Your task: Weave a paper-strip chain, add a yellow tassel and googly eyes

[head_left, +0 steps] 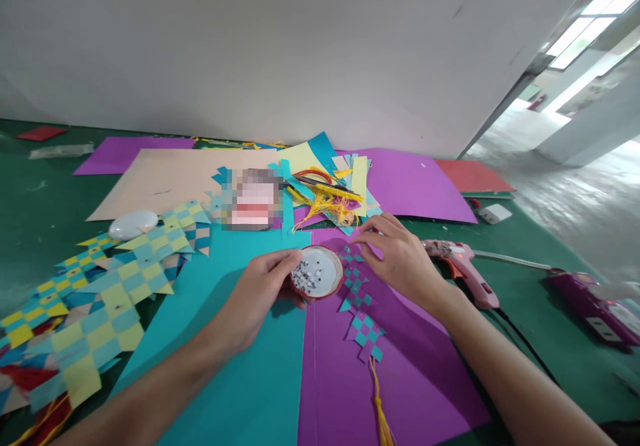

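My left hand (265, 286) holds a small round dish (324, 273) with a red rim, its thumb on the edge. Several tiny dark and white pieces lie in the dish. To its right, my right hand (395, 253) is raised over the purple sheet with thumb and index fingertips pinched together; what they hold, if anything, is too small to name. Below and between the hands lies a woven teal and purple paper chain (367, 333), with a yellow tassel (381, 413) at its lower end.
Woven yellow and blue paper pieces (120, 279) and a white mouse (133, 224) lie left. Yellow threads (327, 206) and scissors are behind. A pink glue gun (473, 273) with a black cord and a purple power strip (590, 306) lie right. A wall stands behind the table.
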Tool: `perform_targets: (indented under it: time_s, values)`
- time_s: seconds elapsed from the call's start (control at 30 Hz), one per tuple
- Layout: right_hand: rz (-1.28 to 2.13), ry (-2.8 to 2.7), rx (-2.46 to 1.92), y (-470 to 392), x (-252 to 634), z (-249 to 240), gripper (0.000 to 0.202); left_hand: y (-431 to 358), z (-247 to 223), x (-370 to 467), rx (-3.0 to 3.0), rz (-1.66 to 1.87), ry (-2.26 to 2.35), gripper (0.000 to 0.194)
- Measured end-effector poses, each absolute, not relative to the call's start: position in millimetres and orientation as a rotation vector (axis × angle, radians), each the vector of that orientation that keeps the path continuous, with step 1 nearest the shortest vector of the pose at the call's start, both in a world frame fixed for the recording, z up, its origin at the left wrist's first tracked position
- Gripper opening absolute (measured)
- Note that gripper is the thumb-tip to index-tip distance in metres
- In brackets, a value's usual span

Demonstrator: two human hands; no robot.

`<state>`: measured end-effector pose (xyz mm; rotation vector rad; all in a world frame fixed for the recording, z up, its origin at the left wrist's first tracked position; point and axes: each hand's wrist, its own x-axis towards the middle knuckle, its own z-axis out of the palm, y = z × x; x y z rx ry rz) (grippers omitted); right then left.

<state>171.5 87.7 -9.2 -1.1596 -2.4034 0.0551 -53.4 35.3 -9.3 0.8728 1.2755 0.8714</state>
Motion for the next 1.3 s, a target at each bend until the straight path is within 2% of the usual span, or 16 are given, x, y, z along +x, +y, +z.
perform_targets:
  time_s: [0.2, 0.4, 0.8, 1.3]
  values:
    - [0.295, -2.231, -1.134, 82.1, 163.3, -5.4, 0.009, 35.7, -10.8, -52.0, 1.009, 0.813, 1.343, 0.038]
    - [0.521, -2.389, -0.793, 68.6, 153.1, -0.1, 0.007, 35.3, -9.8, -49.8, 1.268, 0.799, 1.38, 0.035]
    - [0.374, -2.552, -0.694, 60.5, 147.1, 1.6, 0.01, 35.9, -10.3, -49.6, 1.317, 0.771, 1.349, 0.035]
    - [0.431, -2.585, -0.703, 55.6, 141.1, 1.6, 0.01, 34.9, -8.7, -49.0, 1.308, 0.787, 1.336, 0.034]
